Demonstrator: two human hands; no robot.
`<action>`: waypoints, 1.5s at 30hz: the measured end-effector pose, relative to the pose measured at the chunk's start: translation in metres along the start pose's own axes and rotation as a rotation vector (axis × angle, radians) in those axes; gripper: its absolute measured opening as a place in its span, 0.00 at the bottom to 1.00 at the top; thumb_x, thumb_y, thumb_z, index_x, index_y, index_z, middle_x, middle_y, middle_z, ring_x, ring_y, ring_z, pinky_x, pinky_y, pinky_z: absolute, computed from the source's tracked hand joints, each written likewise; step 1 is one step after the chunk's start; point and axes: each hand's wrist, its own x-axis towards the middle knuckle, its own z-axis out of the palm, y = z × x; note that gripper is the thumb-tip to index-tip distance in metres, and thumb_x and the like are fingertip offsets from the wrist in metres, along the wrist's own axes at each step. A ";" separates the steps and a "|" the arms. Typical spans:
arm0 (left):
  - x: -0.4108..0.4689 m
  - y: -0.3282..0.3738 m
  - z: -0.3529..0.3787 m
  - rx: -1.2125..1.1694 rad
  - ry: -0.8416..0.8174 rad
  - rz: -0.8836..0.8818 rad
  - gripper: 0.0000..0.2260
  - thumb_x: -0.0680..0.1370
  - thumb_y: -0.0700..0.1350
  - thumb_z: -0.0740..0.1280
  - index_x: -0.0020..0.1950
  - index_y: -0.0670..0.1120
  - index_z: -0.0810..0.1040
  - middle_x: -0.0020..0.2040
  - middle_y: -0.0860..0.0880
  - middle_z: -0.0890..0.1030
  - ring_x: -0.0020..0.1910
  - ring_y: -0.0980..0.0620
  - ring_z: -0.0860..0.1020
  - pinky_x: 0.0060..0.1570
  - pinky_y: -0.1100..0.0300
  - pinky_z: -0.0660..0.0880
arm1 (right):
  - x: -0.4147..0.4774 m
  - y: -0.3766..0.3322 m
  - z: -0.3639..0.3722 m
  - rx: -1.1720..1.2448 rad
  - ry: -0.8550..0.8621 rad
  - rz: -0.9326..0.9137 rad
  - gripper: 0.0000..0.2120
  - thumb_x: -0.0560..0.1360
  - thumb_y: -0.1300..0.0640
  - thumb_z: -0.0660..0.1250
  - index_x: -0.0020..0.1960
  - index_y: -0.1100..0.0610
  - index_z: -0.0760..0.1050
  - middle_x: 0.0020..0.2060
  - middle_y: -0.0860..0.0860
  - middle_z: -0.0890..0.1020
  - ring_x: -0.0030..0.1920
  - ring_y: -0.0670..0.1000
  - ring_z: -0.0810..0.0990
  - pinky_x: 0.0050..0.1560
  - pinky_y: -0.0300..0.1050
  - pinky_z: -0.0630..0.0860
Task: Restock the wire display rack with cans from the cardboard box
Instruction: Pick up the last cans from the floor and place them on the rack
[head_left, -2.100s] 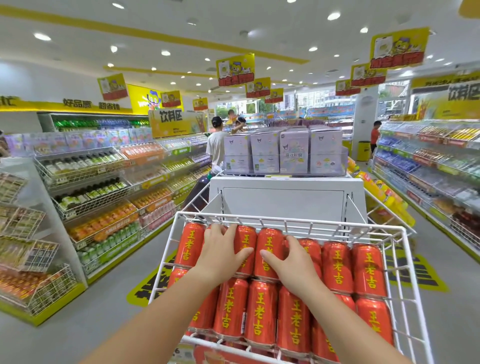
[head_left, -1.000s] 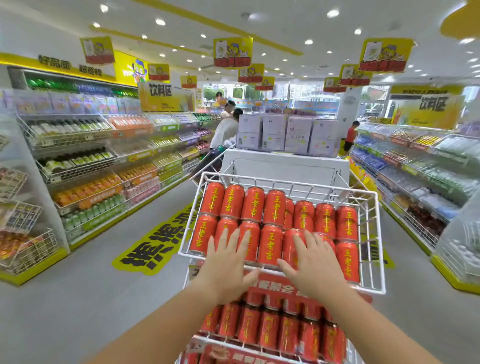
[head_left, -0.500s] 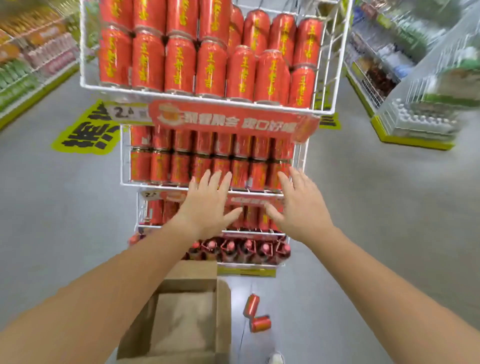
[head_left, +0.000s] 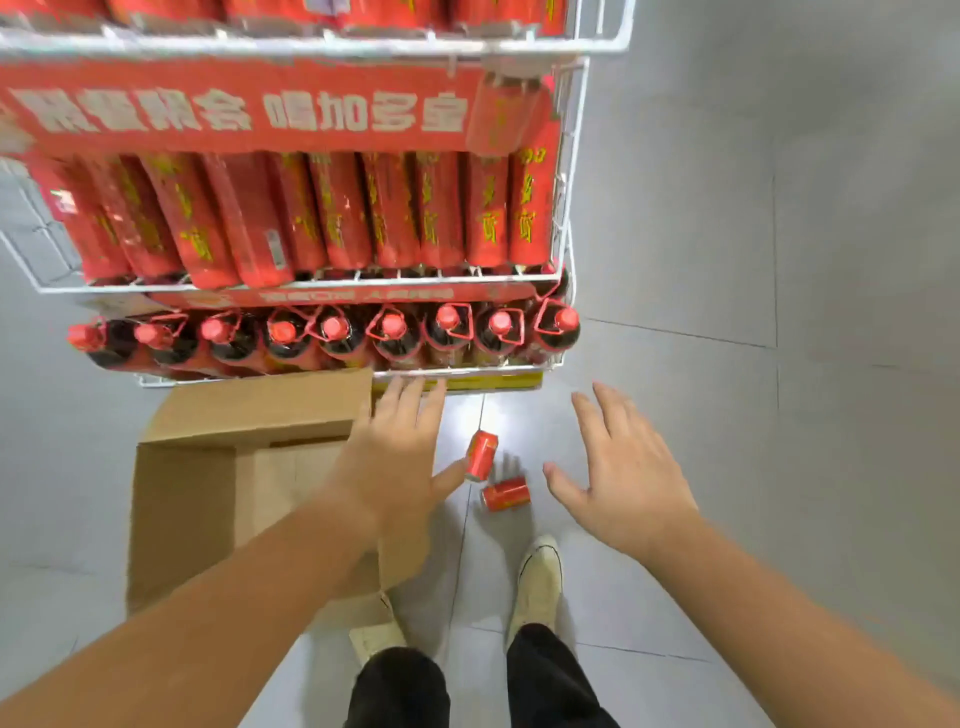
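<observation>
Two red cans lie on the grey floor in front of the white wire rack (head_left: 571, 156): one can (head_left: 481, 455) nearly upright, the other can (head_left: 505, 495) on its side. My left hand (head_left: 395, 467) hovers with fingers spread over the right edge of the open cardboard box (head_left: 208, 499), its thumb near the first can. My right hand (head_left: 623, 478) is spread open just right of the cans, holding nothing. The rack's tiers hold rows of red cans (head_left: 332, 213). The box's inside looks bare where visible.
The rack's bottom tier holds dark bottles with red caps (head_left: 337, 332). A red banner (head_left: 249, 111) hangs on a tier's front. My own feet, in a light shoe (head_left: 540, 577), stand behind the cans. Grey tiled floor stretches to the right.
My view has dropped from the rack's upper tiers to the floor. Both hands have come off the cans on the rack and lowered toward the two loose cans beside the box.
</observation>
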 end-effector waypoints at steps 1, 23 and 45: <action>0.015 -0.002 0.025 0.006 -0.010 0.000 0.40 0.74 0.67 0.53 0.74 0.39 0.70 0.69 0.38 0.76 0.69 0.37 0.74 0.63 0.36 0.72 | 0.008 0.009 0.028 0.002 -0.045 0.010 0.38 0.78 0.35 0.55 0.80 0.56 0.54 0.80 0.57 0.55 0.80 0.58 0.54 0.78 0.53 0.53; 0.287 -0.013 0.446 -0.352 -0.361 -0.216 0.44 0.75 0.69 0.65 0.81 0.47 0.52 0.76 0.41 0.64 0.74 0.40 0.65 0.70 0.46 0.65 | 0.152 0.110 0.518 0.067 -0.343 -0.135 0.38 0.68 0.43 0.70 0.74 0.57 0.67 0.69 0.56 0.72 0.70 0.62 0.70 0.70 0.55 0.68; 0.210 -0.016 0.293 -0.884 -0.045 -0.449 0.24 0.68 0.57 0.78 0.58 0.52 0.73 0.50 0.53 0.79 0.47 0.54 0.79 0.43 0.60 0.75 | 0.131 0.085 0.386 1.193 -0.453 0.502 0.20 0.74 0.56 0.75 0.63 0.57 0.74 0.53 0.56 0.83 0.52 0.56 0.84 0.53 0.52 0.83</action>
